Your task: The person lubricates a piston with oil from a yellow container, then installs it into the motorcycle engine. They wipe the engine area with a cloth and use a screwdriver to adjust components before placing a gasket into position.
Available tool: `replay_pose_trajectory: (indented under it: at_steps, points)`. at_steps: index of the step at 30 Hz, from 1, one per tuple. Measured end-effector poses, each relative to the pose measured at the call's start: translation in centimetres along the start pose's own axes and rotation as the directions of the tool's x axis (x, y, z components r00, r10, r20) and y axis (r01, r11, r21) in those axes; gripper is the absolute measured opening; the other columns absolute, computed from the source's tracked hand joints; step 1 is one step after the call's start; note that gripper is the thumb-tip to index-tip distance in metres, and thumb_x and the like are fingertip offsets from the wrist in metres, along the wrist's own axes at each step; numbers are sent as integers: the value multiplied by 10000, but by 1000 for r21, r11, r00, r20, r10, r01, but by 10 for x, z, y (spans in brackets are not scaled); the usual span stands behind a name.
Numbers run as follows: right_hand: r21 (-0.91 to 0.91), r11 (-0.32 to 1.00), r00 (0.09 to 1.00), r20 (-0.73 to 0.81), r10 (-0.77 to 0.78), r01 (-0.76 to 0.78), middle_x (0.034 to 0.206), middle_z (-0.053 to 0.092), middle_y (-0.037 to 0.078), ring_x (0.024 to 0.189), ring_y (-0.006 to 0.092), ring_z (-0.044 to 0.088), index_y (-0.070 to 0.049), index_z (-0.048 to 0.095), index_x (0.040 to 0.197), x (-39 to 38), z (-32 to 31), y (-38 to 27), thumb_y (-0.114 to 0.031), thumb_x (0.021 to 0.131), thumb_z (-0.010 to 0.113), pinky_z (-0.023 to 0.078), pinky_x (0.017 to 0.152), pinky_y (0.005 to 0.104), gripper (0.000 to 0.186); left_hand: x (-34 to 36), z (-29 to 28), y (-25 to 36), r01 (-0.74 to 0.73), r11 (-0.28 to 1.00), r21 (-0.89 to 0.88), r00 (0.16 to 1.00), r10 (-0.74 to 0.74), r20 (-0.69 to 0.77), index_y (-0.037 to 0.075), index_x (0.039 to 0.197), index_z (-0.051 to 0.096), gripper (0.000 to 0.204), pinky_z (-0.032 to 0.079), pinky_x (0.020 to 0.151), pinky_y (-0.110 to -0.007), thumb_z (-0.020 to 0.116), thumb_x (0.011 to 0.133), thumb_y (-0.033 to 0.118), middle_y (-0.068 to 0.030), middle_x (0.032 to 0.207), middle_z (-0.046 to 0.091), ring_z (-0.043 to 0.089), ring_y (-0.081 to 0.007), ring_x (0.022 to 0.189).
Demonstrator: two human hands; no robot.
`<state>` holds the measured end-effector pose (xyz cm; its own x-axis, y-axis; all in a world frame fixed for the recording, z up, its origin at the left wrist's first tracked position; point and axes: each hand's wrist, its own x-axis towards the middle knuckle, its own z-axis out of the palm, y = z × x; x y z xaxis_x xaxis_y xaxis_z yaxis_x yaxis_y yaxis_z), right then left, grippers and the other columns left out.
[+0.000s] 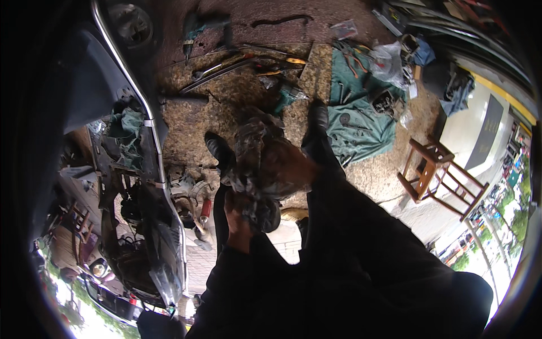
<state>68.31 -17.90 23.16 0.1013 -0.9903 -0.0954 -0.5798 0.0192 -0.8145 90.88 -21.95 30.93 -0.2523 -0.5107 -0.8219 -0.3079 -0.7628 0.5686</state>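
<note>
Metal part (248, 150) between the legs (328, 155), left hand (238, 223) half-curled around its near end, seemingly steadying it; right hand (291, 169) against its side, finger opening untellable; disc (344, 118) near the cloth's (375, 138) left edge, probably against loss

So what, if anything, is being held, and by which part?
The left hand seems to hold a grimy metal part by its near end; the right hand's grip is unclear.
</note>
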Motion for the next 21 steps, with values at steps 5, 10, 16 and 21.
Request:
replay_pose_trajectory:
  at_steps: [5, 10, 16, 21]
  points:
    - [-139, 799, 798, 74, 598, -586, 1036, 636, 202, 842, 351, 627, -55, 553, 1205, 107, 48, 205, -325, 922, 600, 526, 722, 518, 394, 53, 34, -60, 70, 943, -326, 997, -76, -6, 18, 1389, 400, 539, 497, 809, -294, 653, 928, 139, -78, 1146, 579, 583, -172, 990]
    - [-407, 769, 784, 175, 595, -493, 1086, 669, 213, 963, 344, 643, -78, 531, 1328, 186, 114, 330, -338, 900, 625, 534, 771, 465, 510, 77, 42, -90, 246, 945, -215, 943, -285, -173, 36, 1430, 360, 572, 517, 855, -324, 647, 943, 122, -146, 1314, 482, 546, -217, 1115]
    - [-713, 653, 901, 69, 428, -255, 1284, 607, 179, 1146, 407, 576, -179, 362, 1496, 182, 133, 350, -368, 913, 609, 476, 939, 514, 661, 73, 19, -68, 177, 938, -298, 949, -242, -201, 12, 1357, 421, 471, 517, 933, -355, 628, 959, 156, -142, 1347, 481, 523, -248, 1203]
    - [-510, 815, 886, 196, 421, -275, 1370, 548, 195, 1203, 390, 548, -109, 379, 1483, 173, 122, 364, -241, 903, 636, 458, 996, 486, 648, 73, 17, -55, 136, 910, -393, 959, -220, -178, -30, 1322, 454, 437, 528, 917, -364, 616, 955, 146, -173, 1298, 515, 565, -261, 1141]
